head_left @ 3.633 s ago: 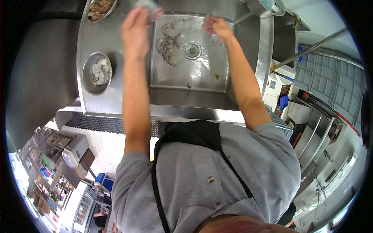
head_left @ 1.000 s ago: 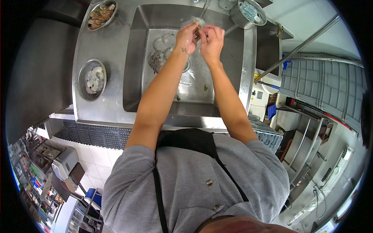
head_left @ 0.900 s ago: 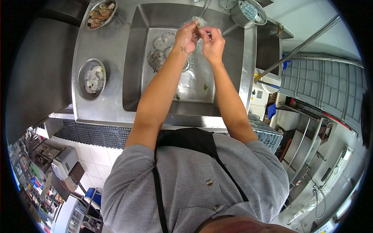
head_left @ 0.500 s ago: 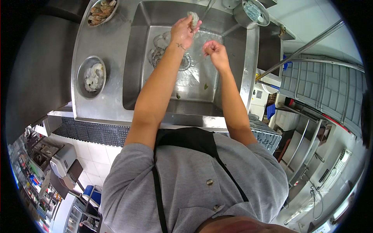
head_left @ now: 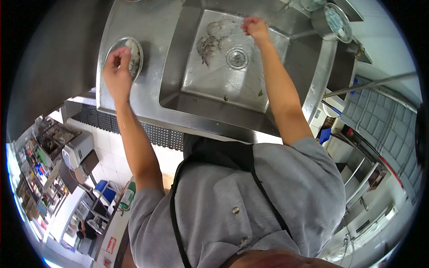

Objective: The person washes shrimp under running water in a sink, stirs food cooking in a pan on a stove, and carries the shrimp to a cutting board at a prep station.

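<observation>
My left hand [head_left: 119, 73] is over the oval metal bowl [head_left: 141, 64] on the counter left of the sink. Its thumb and fingers are curled in a pinch at a pale, peeled shrimp [head_left: 132, 46]. More pale shrimp lie in the bowl, partly covered by the hand. Above the far part of the sink basin [head_left: 214, 99], my right hand [head_left: 255, 28] has its fingers closed; whatever they hold, if anything, is hidden. Grey, unpeeled-looking shrimp [head_left: 207, 48] lie in a heap on the basin floor, left of the drain [head_left: 237, 58].
A metal pot [head_left: 336, 24] with bluish contents stands at the sink's far right corner. Small green scraps [head_left: 260, 93] lie on the basin floor. A black perforated mat [head_left: 165, 136] is below the counter's front edge. A metal rail [head_left: 371, 84] stands at right.
My left hand has moved from above the sink, with the peeled shrimp, left to the metal bowl. The right hand stays over the sink, closed. The view has shifted, uncovering the drain.
</observation>
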